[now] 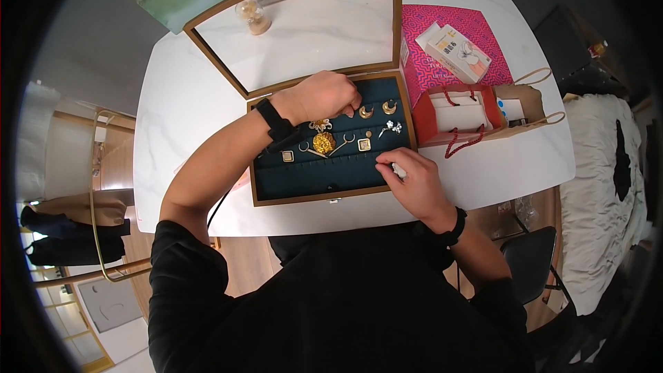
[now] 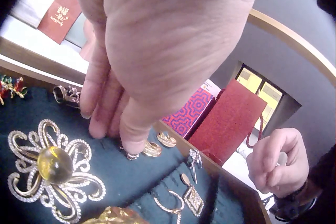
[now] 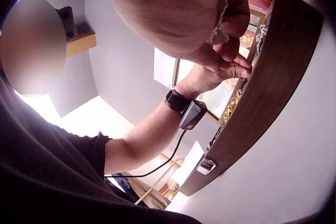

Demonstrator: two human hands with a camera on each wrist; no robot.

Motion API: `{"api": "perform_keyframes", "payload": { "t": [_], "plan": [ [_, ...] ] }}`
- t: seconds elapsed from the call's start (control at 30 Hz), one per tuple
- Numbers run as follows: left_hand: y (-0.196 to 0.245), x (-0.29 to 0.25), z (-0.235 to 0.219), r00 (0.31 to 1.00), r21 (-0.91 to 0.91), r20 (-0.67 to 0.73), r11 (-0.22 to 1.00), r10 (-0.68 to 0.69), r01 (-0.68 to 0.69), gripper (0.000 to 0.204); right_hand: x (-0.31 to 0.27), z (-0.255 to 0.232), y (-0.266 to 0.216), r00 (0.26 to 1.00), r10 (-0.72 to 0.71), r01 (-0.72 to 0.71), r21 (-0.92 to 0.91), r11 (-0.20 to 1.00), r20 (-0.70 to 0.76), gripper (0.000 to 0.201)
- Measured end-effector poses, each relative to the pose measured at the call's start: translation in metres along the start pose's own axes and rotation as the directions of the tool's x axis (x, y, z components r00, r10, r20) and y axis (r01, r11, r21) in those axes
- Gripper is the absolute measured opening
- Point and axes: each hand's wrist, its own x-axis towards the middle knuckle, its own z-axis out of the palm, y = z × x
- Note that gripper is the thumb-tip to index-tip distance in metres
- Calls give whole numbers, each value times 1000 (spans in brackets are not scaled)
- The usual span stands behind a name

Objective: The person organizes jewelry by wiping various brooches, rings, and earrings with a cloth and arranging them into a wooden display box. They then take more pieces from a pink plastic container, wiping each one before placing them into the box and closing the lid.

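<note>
My left hand [image 1: 323, 94] reaches down into a wooden jewelry box [image 1: 331, 197] with a dark teal lining. In the left wrist view, its thumb tip is right on a small shiny jewelry piece [image 2: 129, 155], partly hidden, beside two gold crescent earrings [image 2: 159, 143]. A flower brooch with a yellow stone [image 2: 55, 164] lies below that hand, near a gold textured ornament [image 1: 323, 142]. My right hand [image 1: 418, 183] is over the box's front right corner, fingers curled around a crumpled white cloth [image 3: 219, 24]. Square-drop earrings [image 1: 364, 144] and a silver flower piece [image 1: 392, 126] sit nearby.
The box's glass lid [image 1: 304, 34] stands raised behind it. To the right are a red paper bag [image 1: 431, 121], a pink patterned box [image 1: 487, 24] and a small white carton [image 1: 458, 52]. A glass dome [image 1: 252, 17] shows through the lid. All stand on a white table [image 1: 162, 117].
</note>
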Motion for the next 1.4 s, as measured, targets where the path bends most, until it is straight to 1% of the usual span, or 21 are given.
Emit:
{"api": "perform_keyframes", "payload": {
  "t": [0.1, 0.17, 0.23, 0.3, 0.37, 0.43, 0.5, 0.6, 0.7, 0.73, 0.77, 0.83, 0.9, 1.0, 1.03, 1.1, 1.13, 1.23, 1.3, 1.33, 1.4],
  "plan": [
    [3, 0, -6, 997, 2, 60, 999, -39, 39, 13, 1, -4, -6, 999, 33, -34, 11, 999, 32, 13],
    [6, -14, -14, 998, 51, -63, 999, 22, -19, 13, 2, -4, -8, 1000, 2, -2, -33, 999, 12, 12],
    [11, -36, -33, 983, 44, -170, 997, 67, -61, 14, 3, -5, -10, 1000, 15, -14, -48, 999, 13, 13],
    [17, -74, -61, 984, 10, -179, 1000, -22, 24, 13, 2, -5, -12, 1000, -2, 3, -67, 998, 10, 14],
    [22, -116, -82, 956, -73, -289, 997, -50, 30, 13, 3, -5, -16, 999, 19, -17, -62, 998, 34, 15],
    [20, -165, -90, 927, -85, -328, 984, -179, 160, 11, 4, -3, -20, 998, 2, 1, -47, 999, 67, 15],
    [22, -215, -91, 878, -132, -370, 953, -303, 273, 9, 6, 0, -25, 994, 18, -13, -50, 999, 109, 15],
    [28, -280, -73, 788, -171, -357, 865, -501, 473, 7, 12, 9, -33, 989, -8, 14, -41, 999, 150, 15],
    [34, -323, -32, 709, -284, -295, 767, -641, 575, 7, 21, 23, -44, 980, -22, 28, -30, 999, 198, 16],
    [37, -332, -19, 696, -283, -271, 746, -665, 603, 7, 23, 28, -48, 976, -28, 34, -23, 999, 218, 16],
    [39, -339, -3, 678, -279, -260, 726, -688, 629, 8, 26, 33, -53, 973, -30, 37, -28, 999, 229, 16],
    [43, -351, 23, 691, -217, -270, 741, -671, 635, 10, 34, 45, -61, 955, -82, 90, -16, 996, 284, 16],
    [53, -361, 36, 672, -233, -252, 718, -696, 656, 13, 41, 57, -69, 944, -102, 110, -9, 994, 313, 16],
    [58, -375, 47, 611, -267, -334, 693, -718, 669, 17, 50, 75, -80, 924, -137, 144, 6, 990, 358, 16],
    [59, -378, 49, 605, -278, -334, 689, -722, 669, 17, 53, 80, -83, 914, -154, 158, 20, 987, 376, 16],
    [61, -386, 52, 550, -288, -395, 667, -736, 687, 17, 58, 92, -89, 901, -167, 172, 23, 985, 401, 16],
    [61, -387, 54, 545, -296, -394, 663, -740, 688, 17, 60, 97, -91, 891, -181, 185, 29, 982, 416, 16],
    [60, -381, 55, 571, -304, -422, 703, -704, 642, 16, 62, 110, -94, 874, -207, 214, 36, 976, 440, 15],
    [61, -378, 54, 609, -344, -353, 704, -710, 621, 21, 64, 114, -99, 867, -202, 214, 26, 977, 456, 15],
    [61, -379, 53, 609, -347, -354, 705, -710, 619, 21, 65, 116, -101, 861, -200, 216, 20, 976, 467, 15],
    [60, -378, 53, 672, -350, -316, 741, -670, 574, 20, 63, 121, -100, 867, -190, 205, 17, 979, 460, 15]
  ]
}}
